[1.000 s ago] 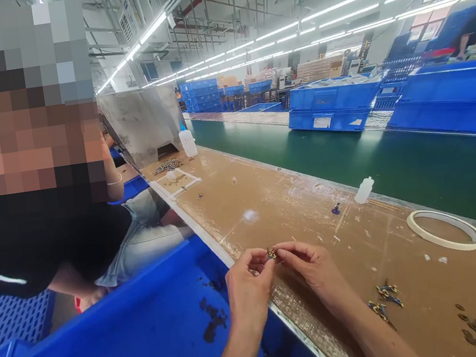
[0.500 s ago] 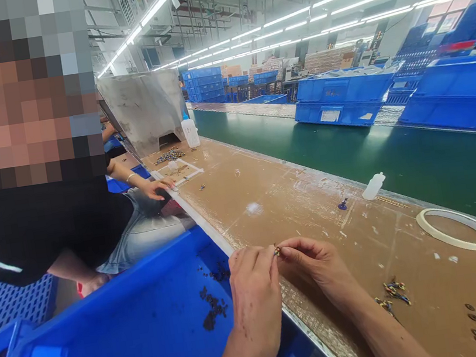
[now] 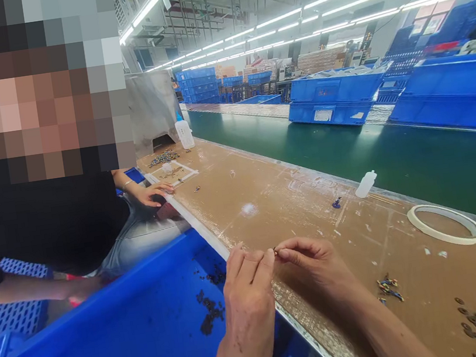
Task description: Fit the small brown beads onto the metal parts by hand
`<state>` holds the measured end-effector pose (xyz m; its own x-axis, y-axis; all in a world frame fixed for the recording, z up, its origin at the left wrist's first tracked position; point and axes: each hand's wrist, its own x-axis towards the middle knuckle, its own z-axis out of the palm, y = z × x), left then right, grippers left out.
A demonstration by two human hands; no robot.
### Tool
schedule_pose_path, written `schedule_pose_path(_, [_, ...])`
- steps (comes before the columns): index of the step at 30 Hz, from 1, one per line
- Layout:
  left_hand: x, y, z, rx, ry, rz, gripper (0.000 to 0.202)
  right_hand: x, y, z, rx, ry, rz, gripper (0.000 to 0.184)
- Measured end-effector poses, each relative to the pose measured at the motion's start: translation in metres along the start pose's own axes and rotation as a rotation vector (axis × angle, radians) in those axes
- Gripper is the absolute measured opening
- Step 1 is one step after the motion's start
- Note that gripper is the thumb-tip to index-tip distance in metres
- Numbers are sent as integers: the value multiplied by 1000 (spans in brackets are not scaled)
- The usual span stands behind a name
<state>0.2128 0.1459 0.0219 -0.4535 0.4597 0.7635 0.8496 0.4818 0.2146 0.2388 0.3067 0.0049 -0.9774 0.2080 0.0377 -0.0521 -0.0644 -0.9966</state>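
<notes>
My left hand (image 3: 249,295) and my right hand (image 3: 314,259) meet fingertip to fingertip above the near edge of the bench. Pinched between them is a small metal part (image 3: 276,252), mostly covered by the fingers, so its exact kind cannot be made out. To the right of my right hand lies a little heap of small blue and brass-coloured pieces (image 3: 389,288). Farther right, dark round discs (image 3: 474,319) are scattered on the brown bench top (image 3: 287,213). Below my left hand, more dark bits (image 3: 210,315) lie in a blue bin (image 3: 130,329).
A tape roll (image 3: 417,224), a white squeeze bottle (image 3: 366,184) and a small blue object (image 3: 336,203) stand along the far side. Beyond runs a green conveyor (image 3: 250,135) carrying blue crates (image 3: 328,100). A co-worker in black (image 3: 45,229) sits at left, one hand (image 3: 154,193) at the bench edge.
The view has shifted slightly right. My fingers have closed more over the small metal part, which shows less now. The co-worker has leaned toward the bench, and their nearer arm has moved.
</notes>
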Motion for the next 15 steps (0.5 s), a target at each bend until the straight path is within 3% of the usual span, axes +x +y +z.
schedule_pose_path(10, [-3, 0, -1, -32, -29, -31, 35, 0, -4, -5, -213, -79, -53, 16])
schedule_pose_path(15, [2, -3, -3, -119, -28, -81, 24, -1, -5, -7, -177, -104, -39, 19])
